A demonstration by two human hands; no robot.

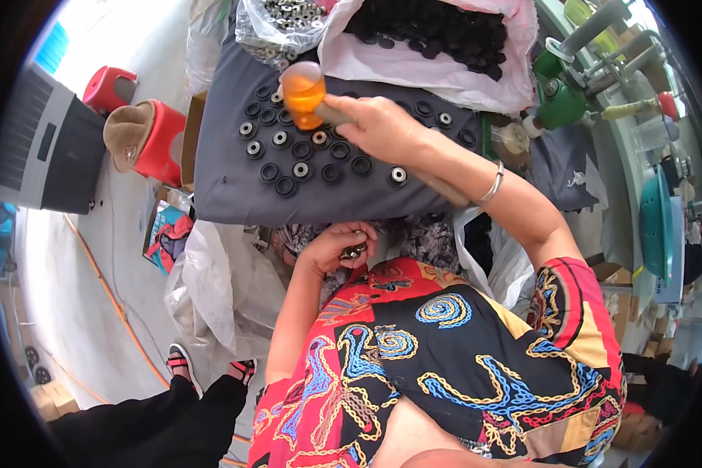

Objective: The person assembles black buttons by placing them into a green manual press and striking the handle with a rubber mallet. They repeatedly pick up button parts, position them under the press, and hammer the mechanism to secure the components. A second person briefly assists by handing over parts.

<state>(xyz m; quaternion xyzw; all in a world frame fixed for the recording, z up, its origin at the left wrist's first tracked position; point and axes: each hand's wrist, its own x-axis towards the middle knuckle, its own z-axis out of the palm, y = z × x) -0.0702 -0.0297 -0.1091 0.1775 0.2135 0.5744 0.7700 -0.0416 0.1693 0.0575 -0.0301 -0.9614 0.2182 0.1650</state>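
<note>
My right hand (382,129) is closed round the handle of a mallet with an orange, see-through head (303,95). The head is over the far left part of a work surface covered in dark grey cloth (234,191). Beneath and around it lie several black rings (285,186), some with a silver metal ring like a bearing (302,170) set in the middle. Low in front of the near edge, my left hand (327,249) curls round a few small shiny metal bearings (354,251). How many it holds is partly hidden by the fingers.
At the back are a clear bag of metal parts (277,47) and a pale sack (452,92) of black discs. Red stools (160,144), one bearing a tan hat (132,132), stand left. Green machinery (561,101) is right. Another person's sandalled feet (181,363) are lower left.
</note>
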